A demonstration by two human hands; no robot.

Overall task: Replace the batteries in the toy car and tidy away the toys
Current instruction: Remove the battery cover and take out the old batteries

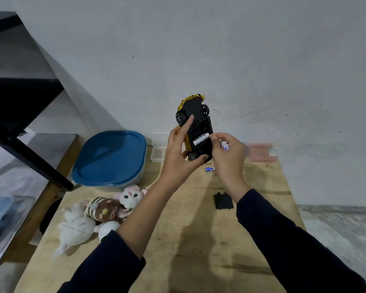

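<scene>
Toy car (195, 127): held off the worktop (199, 240), underside to the camera, gold nose at 12 o'clock; battery bay open.
Left hand (179, 153): grip clenched round the car from its 9 o'clock side, thumb under the rear wheel, index finger laid along the chassis.
Right hand (226, 157): fingertips (214, 138) pressed on the end of a white battery (200, 140) lying in the bay; a second battery (225, 145) is pinched in the same grip, at 3 o'clock of the car.
Step in hand (judged): first fresh cell being seated; task about midway, cover off and toys not yet stowed.
Method note: the cell is best pushed against the spring end first, then pressed flat; polarity marks in the bay cannot be read and should be checked. The car should be kept steady by the left hand so the spare cell is not dropped.
Loose battery (209, 169): on the worktop at 6 o'clock of the car, partly hidden by the right wrist; could roll.
Battery cover (223, 200): black, flat on the worktop, at 5 o'clock of the car.
Plush toys (99, 212): heaped at 8 o'clock, well apart from the car.
Blue-lidded box (111, 157): at 9 o'clock, lid closed; must be opened before the toys are stowed, if it is their store.
Obstruction: none seen between hands and bay.
</scene>
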